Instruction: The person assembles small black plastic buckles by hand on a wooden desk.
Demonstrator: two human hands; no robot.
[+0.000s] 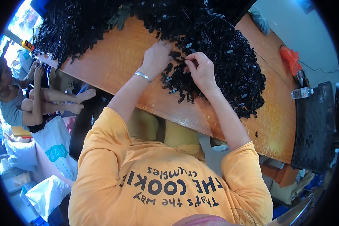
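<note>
My right hand (pixel 202 73) pinches a small black plastic piece (pixel 184 60), its long axis unreadable. That piece lies just right of my left hand (pixel 157 57), whose grip I can't tell. Past my right hand spreads a heap of black parts (pixel 235 69) on the wooden table (pixel 278 124).

**Cluttered workroom, wooden table, glare upper left**

You're at a big orange-brown wooden table (pixel 278 124), near edge scuffed, a seam crossing its right part. Wooden support (pixel 286 175) visible under its right end. Black grid-patterned panel (pixel 315 124) stands just beside that end. Pale bluish wall (pixel 316 41) past the table, upper right; thin dark cable (pixel 320 71) in front of it. To your upper left, blue-white glare (pixel 20 22): window or open doorway, too blown out to tell.
</note>
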